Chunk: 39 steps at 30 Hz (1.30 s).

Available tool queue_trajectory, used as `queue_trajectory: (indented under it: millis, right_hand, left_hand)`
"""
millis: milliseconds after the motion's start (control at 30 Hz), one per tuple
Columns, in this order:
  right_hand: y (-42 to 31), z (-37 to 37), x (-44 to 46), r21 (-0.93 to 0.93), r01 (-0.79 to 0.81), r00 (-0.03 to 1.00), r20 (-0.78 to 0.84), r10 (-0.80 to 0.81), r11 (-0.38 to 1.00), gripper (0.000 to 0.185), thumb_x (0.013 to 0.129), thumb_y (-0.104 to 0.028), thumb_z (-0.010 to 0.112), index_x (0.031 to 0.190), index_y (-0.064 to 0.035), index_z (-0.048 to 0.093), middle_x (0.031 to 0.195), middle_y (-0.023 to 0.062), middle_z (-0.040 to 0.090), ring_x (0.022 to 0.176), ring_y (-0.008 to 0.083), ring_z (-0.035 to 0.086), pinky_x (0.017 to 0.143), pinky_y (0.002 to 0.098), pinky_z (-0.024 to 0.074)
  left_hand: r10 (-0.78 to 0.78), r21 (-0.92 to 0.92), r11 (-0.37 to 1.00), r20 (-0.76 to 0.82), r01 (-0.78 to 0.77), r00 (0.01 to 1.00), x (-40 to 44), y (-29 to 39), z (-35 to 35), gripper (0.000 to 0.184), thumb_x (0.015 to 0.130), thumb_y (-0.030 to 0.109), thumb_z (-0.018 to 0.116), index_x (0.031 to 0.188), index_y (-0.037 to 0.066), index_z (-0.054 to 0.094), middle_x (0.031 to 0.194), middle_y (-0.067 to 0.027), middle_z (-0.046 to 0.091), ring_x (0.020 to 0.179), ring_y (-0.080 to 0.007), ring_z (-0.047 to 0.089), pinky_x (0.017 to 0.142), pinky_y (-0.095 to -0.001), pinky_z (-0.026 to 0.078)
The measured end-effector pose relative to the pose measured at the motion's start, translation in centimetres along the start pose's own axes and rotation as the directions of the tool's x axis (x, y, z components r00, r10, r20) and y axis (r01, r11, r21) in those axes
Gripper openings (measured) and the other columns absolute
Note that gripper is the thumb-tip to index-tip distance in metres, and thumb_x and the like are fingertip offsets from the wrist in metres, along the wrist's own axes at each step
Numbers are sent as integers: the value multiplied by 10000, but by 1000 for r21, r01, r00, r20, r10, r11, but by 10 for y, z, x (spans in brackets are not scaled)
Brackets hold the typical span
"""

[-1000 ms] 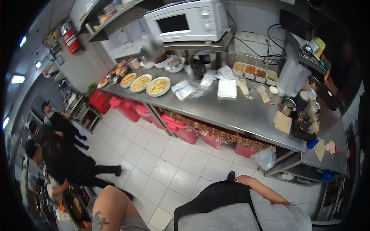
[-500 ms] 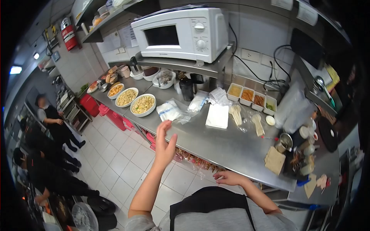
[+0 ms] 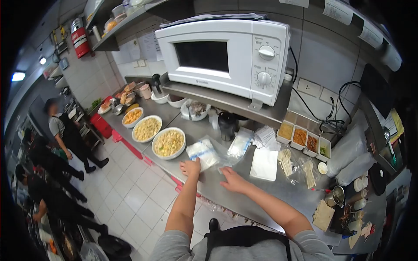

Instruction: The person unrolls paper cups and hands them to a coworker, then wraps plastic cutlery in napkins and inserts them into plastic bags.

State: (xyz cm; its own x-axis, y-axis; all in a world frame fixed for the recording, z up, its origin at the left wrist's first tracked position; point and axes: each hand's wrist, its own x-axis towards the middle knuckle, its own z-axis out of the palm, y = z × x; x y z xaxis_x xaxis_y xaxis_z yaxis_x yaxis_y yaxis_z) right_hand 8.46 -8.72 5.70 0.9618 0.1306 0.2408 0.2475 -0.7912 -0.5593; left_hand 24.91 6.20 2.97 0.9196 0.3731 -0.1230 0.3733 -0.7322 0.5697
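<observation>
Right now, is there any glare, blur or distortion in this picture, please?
Head view: wide-angle bending, corners black; head view: the ceiling light at far left is washed out to white; head view: the left hand and right hand look fairly sharp, but print on the hanging papers cannot be read.

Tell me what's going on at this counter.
At a stainless-steel counter, the person's left hand is at the near edge of a white, blue-striped packet in clear plastic. The open right hand is near the packet's right side, grasping nothing. Three white oval bowls of food stand in a row left of the packet.
</observation>
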Motion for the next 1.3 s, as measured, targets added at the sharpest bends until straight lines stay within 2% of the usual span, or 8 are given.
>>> queue_trajectory:
  millis: [67,300,533,867,967,1067,1167,1300]
  right_hand:
    - [13,20,34,-90,-71,973,-224,50,993,608,786,-189,627,1298,20,375,1261,235,425,1139,365,455,947,414,405]
    - [37,29,64,-121,-321,947,-58,317,939,541,774,-141,640,1259,-22,434,1047,125,558,927,292,572,782,421,467]
    - [29,18,7,711,-380,871,60,487,592,274,887,-120,560,1150,-42,558,733,-33,523,635,52,481,591,207,420]
    - [18,-10,-73,896,-387,671,112,733,217,266,887,-190,569,1117,-56,565,779,15,612,716,102,589,654,237,483]
    - [41,-2,-80,767,-550,670,169,723,331,216,850,-177,599,1011,-32,599,795,65,634,692,152,602,634,268,488]
    - [41,-31,-90,110,-617,766,-142,627,779,159,831,-131,583,929,-16,633,844,109,648,699,200,616,635,300,491]
    - [50,-55,-114,310,-590,530,-547,648,745,126,787,-83,592,879,-26,657,817,148,637,679,247,614,629,342,487]
    - [87,-100,-161,66,-731,435,-722,538,679,149,791,-40,551,893,-20,657,819,177,632,743,334,614,683,372,492]
  left_hand:
    - [93,64,994,-30,-91,995,-1,10,0,620,716,394,678,1143,-24,511,1382,-152,283,1270,-330,275,992,-463,297]
    - [540,-310,808,46,-501,841,14,6,14,453,651,117,725,980,13,432,888,-215,566,891,-398,559,783,-396,444]
    - [705,-700,587,196,-406,682,60,-25,29,457,727,0,661,1065,28,355,1024,-131,512,981,-219,530,846,-327,421]
    - [846,-918,383,392,100,361,8,71,-35,460,807,-61,585,1180,38,335,1138,-83,492,1054,-142,486,941,-276,377]
    - [869,-917,343,392,202,302,-25,113,-3,450,801,-54,597,1164,35,346,1116,-74,495,1045,-139,484,926,-267,377]
    - [836,-903,413,427,118,345,-26,116,84,433,797,-47,605,1141,28,353,1094,-86,498,1019,-147,500,902,-266,389]
    - [789,-893,448,371,-46,489,-25,112,119,415,800,-48,597,1129,14,352,1048,-100,501,949,-153,520,862,-254,401]
    - [755,-772,552,304,-314,581,-40,122,79,440,781,10,634,1138,-18,379,1012,-132,497,893,-200,527,819,-280,419]
